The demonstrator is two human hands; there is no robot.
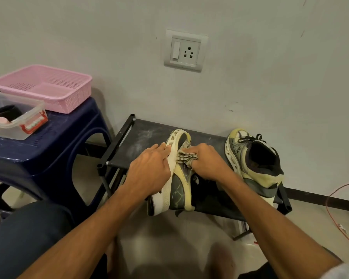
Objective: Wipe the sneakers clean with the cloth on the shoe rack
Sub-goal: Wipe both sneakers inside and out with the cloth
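1 sneaker (178,190) is laid on its side on the black shoe rack (141,137) (pale dust is smeared across its top), set against a grey wall (109,37). Its sole is pressed by the flat, straight-fingered left hand (149,170); the cloth (186,158) is bunched in the curled right hand (208,161) against the upper. A 2nd sneaker (254,158) is stood upright at the right. A pink basket (44,87) is carried by a blue stool (48,141) alongside.
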